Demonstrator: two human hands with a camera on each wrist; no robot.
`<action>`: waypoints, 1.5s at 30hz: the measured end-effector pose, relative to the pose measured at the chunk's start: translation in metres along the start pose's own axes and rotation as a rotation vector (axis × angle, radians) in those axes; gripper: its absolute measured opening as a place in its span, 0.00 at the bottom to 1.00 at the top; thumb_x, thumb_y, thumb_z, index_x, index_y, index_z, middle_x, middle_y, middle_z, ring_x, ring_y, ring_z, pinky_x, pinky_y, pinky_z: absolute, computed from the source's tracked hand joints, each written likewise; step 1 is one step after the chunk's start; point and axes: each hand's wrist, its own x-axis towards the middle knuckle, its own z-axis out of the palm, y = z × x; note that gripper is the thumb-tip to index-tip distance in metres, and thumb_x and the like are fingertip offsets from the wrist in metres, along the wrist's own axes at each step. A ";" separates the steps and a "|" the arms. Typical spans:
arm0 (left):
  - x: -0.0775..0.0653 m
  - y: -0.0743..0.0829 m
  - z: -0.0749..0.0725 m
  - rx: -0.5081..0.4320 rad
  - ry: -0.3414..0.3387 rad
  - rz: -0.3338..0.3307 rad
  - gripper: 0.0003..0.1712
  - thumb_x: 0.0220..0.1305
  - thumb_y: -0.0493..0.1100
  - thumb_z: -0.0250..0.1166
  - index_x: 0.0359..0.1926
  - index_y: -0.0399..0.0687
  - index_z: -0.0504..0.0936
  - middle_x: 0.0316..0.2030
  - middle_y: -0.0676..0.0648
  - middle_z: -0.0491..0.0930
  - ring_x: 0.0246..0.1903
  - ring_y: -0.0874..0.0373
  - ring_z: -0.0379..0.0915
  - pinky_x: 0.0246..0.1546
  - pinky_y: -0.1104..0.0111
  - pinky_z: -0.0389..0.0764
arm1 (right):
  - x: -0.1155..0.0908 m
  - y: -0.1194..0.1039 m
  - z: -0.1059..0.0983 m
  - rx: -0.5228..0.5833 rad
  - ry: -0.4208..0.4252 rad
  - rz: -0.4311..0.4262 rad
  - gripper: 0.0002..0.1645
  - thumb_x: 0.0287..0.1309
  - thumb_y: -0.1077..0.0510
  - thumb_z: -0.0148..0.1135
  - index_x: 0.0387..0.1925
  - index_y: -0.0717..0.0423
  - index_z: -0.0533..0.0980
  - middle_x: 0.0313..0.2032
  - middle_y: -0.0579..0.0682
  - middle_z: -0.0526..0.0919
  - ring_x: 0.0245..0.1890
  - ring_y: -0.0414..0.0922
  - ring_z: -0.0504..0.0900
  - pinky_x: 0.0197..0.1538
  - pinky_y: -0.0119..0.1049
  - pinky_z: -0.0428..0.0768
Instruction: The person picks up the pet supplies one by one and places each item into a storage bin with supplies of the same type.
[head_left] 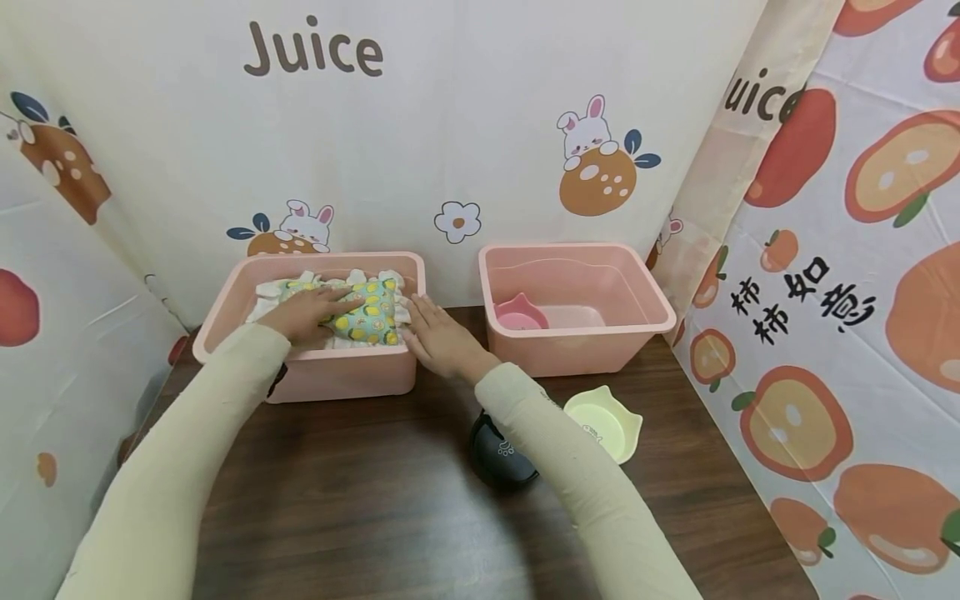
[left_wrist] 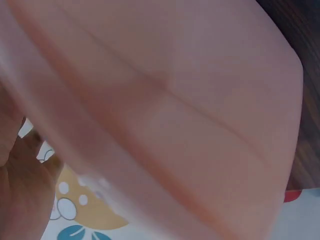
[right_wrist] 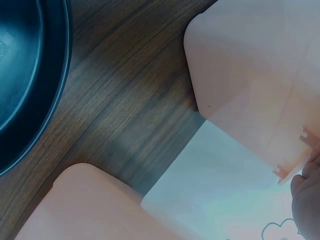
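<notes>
Left bin (head_left: 348, 377) holds lemon-print cloth (head_left: 371, 317) | left hand (head_left: 306, 317) outstretched atop | right hand (head_left: 447, 343) straight-fingered at bin's edge | right bin (head_left: 558, 353) holds bowl (head_left: 522, 317)

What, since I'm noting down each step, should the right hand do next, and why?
Probably move the right hand from the left pink bin to the black bowl: the lemon-print cloth lies inside that bin, partly under the left hand, while the bowl sits on the table, outside the right pink bin that holds a pink cat-eared bowl.
</notes>
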 end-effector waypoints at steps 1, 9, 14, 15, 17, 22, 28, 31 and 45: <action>0.000 0.001 0.000 -0.016 -0.012 -0.008 0.41 0.58 0.29 0.62 0.71 0.49 0.61 0.71 0.35 0.54 0.68 0.30 0.49 0.64 0.37 0.53 | 0.000 0.000 0.000 0.001 0.000 0.000 0.37 0.74 0.45 0.33 0.75 0.60 0.44 0.76 0.54 0.42 0.75 0.47 0.36 0.74 0.38 0.41; 0.002 0.006 0.005 -0.140 -0.124 -0.109 0.38 0.60 0.33 0.45 0.74 0.45 0.53 0.73 0.33 0.43 0.70 0.28 0.33 0.64 0.32 0.37 | -0.001 0.000 0.000 -0.021 -0.008 0.000 0.38 0.74 0.45 0.33 0.75 0.61 0.44 0.76 0.54 0.41 0.75 0.48 0.36 0.74 0.38 0.41; 0.006 0.004 0.010 -0.174 -0.131 -0.136 0.32 0.71 0.44 0.39 0.74 0.44 0.52 0.73 0.33 0.42 0.70 0.28 0.31 0.63 0.32 0.34 | -0.002 0.000 0.000 -0.031 -0.007 -0.004 0.38 0.74 0.44 0.32 0.74 0.61 0.44 0.75 0.56 0.42 0.75 0.48 0.37 0.74 0.40 0.44; 0.006 0.004 0.011 -0.175 -0.127 -0.139 0.32 0.72 0.47 0.39 0.74 0.44 0.52 0.73 0.33 0.42 0.70 0.28 0.31 0.63 0.32 0.34 | -0.002 0.000 0.000 -0.033 -0.007 -0.003 0.38 0.74 0.44 0.32 0.74 0.61 0.44 0.75 0.56 0.42 0.75 0.48 0.37 0.74 0.40 0.44; 0.007 0.003 0.013 -0.168 -0.121 -0.145 0.32 0.75 0.51 0.38 0.74 0.45 0.51 0.73 0.33 0.42 0.70 0.29 0.31 0.63 0.32 0.34 | -0.002 -0.001 0.000 -0.033 -0.006 -0.002 0.38 0.74 0.45 0.33 0.74 0.62 0.44 0.75 0.56 0.42 0.75 0.48 0.37 0.74 0.39 0.43; 0.007 0.005 0.017 -0.127 -0.121 -0.161 0.33 0.76 0.55 0.37 0.75 0.48 0.48 0.74 0.35 0.40 0.70 0.29 0.31 0.63 0.32 0.35 | -0.002 -0.002 -0.003 -0.017 -0.016 0.000 0.38 0.74 0.45 0.33 0.75 0.61 0.43 0.76 0.54 0.40 0.75 0.48 0.36 0.74 0.38 0.42; 0.010 0.007 0.019 -0.123 -0.147 -0.191 0.33 0.76 0.54 0.37 0.75 0.48 0.46 0.74 0.35 0.38 0.71 0.30 0.29 0.64 0.33 0.33 | -0.003 -0.002 -0.003 -0.024 -0.023 0.005 0.38 0.74 0.44 0.32 0.75 0.60 0.42 0.76 0.54 0.40 0.75 0.47 0.36 0.74 0.38 0.42; 0.012 0.007 0.020 -0.130 -0.158 -0.204 0.33 0.76 0.54 0.37 0.75 0.48 0.46 0.74 0.35 0.37 0.71 0.30 0.29 0.65 0.34 0.32 | -0.003 -0.001 -0.003 -0.024 -0.018 0.001 0.38 0.74 0.45 0.32 0.75 0.61 0.42 0.76 0.55 0.40 0.75 0.47 0.36 0.74 0.38 0.42; 0.015 0.008 0.020 -0.130 -0.211 -0.227 0.33 0.76 0.55 0.37 0.76 0.49 0.45 0.74 0.36 0.37 0.71 0.31 0.29 0.65 0.34 0.32 | -0.003 -0.002 -0.004 -0.024 -0.022 0.005 0.38 0.74 0.45 0.32 0.75 0.60 0.41 0.76 0.54 0.39 0.75 0.48 0.36 0.74 0.38 0.42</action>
